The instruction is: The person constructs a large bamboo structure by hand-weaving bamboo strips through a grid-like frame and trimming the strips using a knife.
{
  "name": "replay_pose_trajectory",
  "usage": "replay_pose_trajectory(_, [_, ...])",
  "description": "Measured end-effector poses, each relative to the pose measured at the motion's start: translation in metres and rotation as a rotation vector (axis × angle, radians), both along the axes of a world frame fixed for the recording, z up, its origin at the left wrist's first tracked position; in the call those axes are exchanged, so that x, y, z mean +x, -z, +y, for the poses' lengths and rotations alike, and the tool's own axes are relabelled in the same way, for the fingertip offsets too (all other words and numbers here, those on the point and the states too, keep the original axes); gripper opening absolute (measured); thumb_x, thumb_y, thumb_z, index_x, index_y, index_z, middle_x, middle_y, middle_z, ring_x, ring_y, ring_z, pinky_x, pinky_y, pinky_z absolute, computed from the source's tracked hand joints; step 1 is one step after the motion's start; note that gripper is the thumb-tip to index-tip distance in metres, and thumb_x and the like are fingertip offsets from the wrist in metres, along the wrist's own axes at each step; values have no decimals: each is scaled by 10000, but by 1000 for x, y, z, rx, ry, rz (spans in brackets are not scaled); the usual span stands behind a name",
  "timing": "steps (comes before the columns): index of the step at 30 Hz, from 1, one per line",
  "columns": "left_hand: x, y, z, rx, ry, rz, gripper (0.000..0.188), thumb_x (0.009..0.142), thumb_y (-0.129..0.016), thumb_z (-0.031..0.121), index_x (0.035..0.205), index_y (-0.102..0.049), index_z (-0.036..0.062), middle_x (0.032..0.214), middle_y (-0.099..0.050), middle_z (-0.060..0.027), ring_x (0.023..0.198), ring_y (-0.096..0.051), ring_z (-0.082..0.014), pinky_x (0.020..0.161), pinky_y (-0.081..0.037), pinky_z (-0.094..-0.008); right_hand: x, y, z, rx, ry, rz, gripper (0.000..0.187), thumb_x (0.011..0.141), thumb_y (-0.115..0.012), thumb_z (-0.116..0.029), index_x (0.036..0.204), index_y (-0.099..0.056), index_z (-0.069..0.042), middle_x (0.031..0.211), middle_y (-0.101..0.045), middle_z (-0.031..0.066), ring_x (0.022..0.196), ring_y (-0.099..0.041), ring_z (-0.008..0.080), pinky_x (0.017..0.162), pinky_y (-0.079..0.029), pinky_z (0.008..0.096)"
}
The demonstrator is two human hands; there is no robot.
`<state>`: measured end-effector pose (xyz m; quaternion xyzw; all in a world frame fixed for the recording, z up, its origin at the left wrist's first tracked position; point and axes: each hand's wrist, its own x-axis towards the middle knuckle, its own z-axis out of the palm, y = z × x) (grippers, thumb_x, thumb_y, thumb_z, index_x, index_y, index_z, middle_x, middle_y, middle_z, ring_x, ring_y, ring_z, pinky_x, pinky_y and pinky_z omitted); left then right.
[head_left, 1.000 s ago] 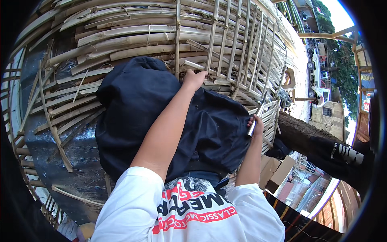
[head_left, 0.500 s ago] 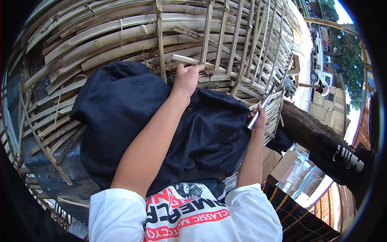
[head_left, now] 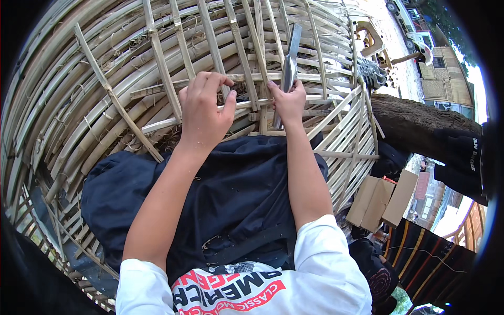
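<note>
My right hand [head_left: 289, 102] is closed around a silver metal knife [head_left: 289, 73] with a tubular handle; its flat blade points away from me over the bamboo lattice. To its left, my left hand [head_left: 206, 110] is held over the bamboo slats [head_left: 159, 125], thumb and index finger apart with a gap between them. Its other fingers are bent and partly hidden. Crosswise slats run under and between both hands, tied into a woven bamboo frame [head_left: 220, 39]. Dark cloth [head_left: 231, 178] covers my lap beneath my forearms.
Bundled bamboo strips [head_left: 58, 105] curve along the left side. On the right lie a thick log [head_left: 420, 121], an opened cardboard box [head_left: 370, 202] and a striped dark cloth [head_left: 430, 257]. A grey shoe [head_left: 371, 72] rests near the frame's far right edge. Vehicles stand farther off.
My right hand has brought the knife from the right side of my lap up and left over the lattice. My left hand's thumb and index finger have parted from the slat. The view has shifted.
</note>
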<state>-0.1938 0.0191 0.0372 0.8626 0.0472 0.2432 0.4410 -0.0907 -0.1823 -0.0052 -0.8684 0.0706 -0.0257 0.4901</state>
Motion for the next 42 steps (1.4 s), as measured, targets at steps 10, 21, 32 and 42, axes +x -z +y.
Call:
replay_pose_trajectory(10, [178,59,-35,1106,161,111,542,1013,-352,450,1493,-340,198,1592,-257,-96,1494,-182,-224,1153,-31,-662,-1,4,5,-64,8,-47,557,694,-860,-248,1043,-577,81,850,-669,202,757,-660,297,732,-517,384])
replay_pose_trajectory(21, [184,37,-29,1188,317,224,590,1020,-297,509,1528,-281,209,1600,-239,-90,1491,-192,-222,1148,-50,-673,3,-4,6,-78,-43,26,524,727,-834,-252,1062,-578,60,841,-678,211,780,-682,334,742,-521,404])
replay_pose_trajectory(32, [204,23,-18,1251,291,273,716,963,-294,649,1564,-130,296,1632,-139,-47,1511,-86,-224,1155,39,-666,-6,-7,4,-7,-69,-51,511,782,-804,-244,1094,-525,49,794,-660,175,698,-657,255,674,-509,363])
replay_pose_trajectory(42, [205,32,-10,1224,268,214,697,969,-359,610,1562,-142,313,1619,-188,-74,1499,-157,-258,1161,-15,-663,-69,-58,-74,-33,-348,-103,485,927,-640,-100,1339,-412,16,985,-663,174,835,-680,208,735,-533,308])
